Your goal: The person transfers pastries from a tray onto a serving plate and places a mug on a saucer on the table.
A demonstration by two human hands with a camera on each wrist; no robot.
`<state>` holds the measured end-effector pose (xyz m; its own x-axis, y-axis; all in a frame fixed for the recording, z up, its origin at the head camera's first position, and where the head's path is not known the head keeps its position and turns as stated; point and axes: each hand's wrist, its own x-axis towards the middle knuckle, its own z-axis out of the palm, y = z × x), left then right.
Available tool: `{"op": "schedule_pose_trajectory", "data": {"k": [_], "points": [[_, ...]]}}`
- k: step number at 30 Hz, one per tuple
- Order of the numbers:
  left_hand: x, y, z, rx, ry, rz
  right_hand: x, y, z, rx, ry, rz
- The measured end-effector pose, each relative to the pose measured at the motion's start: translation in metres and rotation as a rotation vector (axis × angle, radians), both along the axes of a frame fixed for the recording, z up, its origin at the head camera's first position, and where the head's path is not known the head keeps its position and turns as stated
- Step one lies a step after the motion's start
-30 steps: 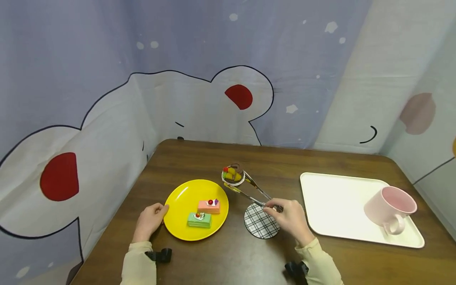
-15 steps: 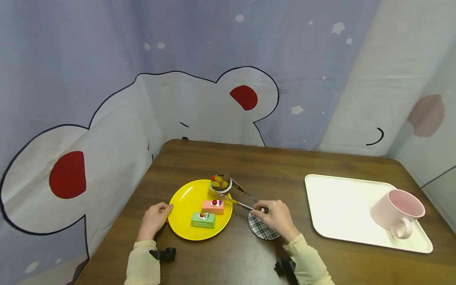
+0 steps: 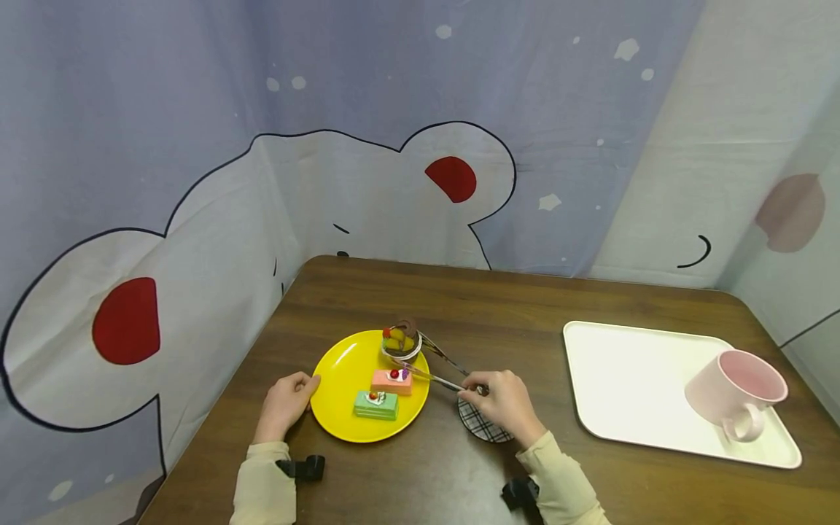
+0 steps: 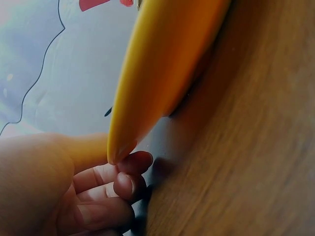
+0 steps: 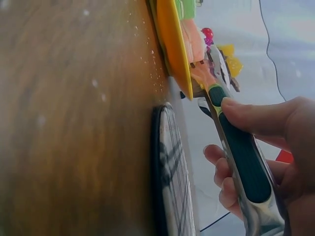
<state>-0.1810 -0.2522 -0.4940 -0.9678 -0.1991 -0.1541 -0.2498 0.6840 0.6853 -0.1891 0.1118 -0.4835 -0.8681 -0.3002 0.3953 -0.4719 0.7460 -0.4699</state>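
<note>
My left hand [image 3: 284,406] pinches the left rim of the yellow plate [image 3: 335,419]; in the left wrist view its thumb lies on top of the rim [image 4: 123,128] and fingers are below. A pink cake slice [image 3: 387,384] and a green one [image 3: 376,408] sit on the plate. My right hand [image 3: 505,405] grips metal tongs [image 3: 446,382] with dark green grip pads [image 5: 246,157]. Between the tong tips is a fruit-topped chocolate cupcake [image 3: 402,344] at the plate's upper right. Whether it touches the plate I cannot tell.
A round plaid coaster [image 3: 482,426] lies partly under my right hand. To the right, a white tray [image 3: 630,394] holds a pink mug [image 3: 728,386] tilted on its side. A patterned curtain [image 3: 367,197] stands behind the wooden table [image 3: 525,292].
My right hand and the tongs have moved left, carrying the cupcake from beyond the plate's right edge to its upper right part. My left hand keeps its hold on the rim.
</note>
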Motion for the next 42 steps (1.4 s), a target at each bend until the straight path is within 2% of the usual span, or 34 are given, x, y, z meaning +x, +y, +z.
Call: {"op": "schedule_pose_trajectory", "data": {"k": [10,18,23,28,34,38,42], "points": [[0.000,0.000,0.001,0.010,-0.004,0.003,0.004,-0.011,0.000,0.074,0.002,0.058],[0.000,0.000,-0.001,0.015,-0.004,0.002,0.004,-0.010,0.005,0.084,-0.083,0.073],[0.000,0.000,0.000,0.013,-0.007,0.006,0.005,-0.010,0.009,0.083,-0.054,0.071],[0.001,0.000,0.000,0.007,-0.010,0.011,0.006,-0.010,0.012,0.054,-0.103,0.061],[0.000,0.000,0.000,0.005,-0.018,0.010,0.007,-0.009,0.014,-0.034,-0.199,0.055],[0.000,0.000,0.000,0.003,-0.018,0.005,0.006,-0.008,0.016,-0.077,-0.214,0.074],[0.000,0.000,-0.001,0.002,-0.022,0.002,0.005,-0.006,0.018,-0.077,-0.213,0.092]]}}
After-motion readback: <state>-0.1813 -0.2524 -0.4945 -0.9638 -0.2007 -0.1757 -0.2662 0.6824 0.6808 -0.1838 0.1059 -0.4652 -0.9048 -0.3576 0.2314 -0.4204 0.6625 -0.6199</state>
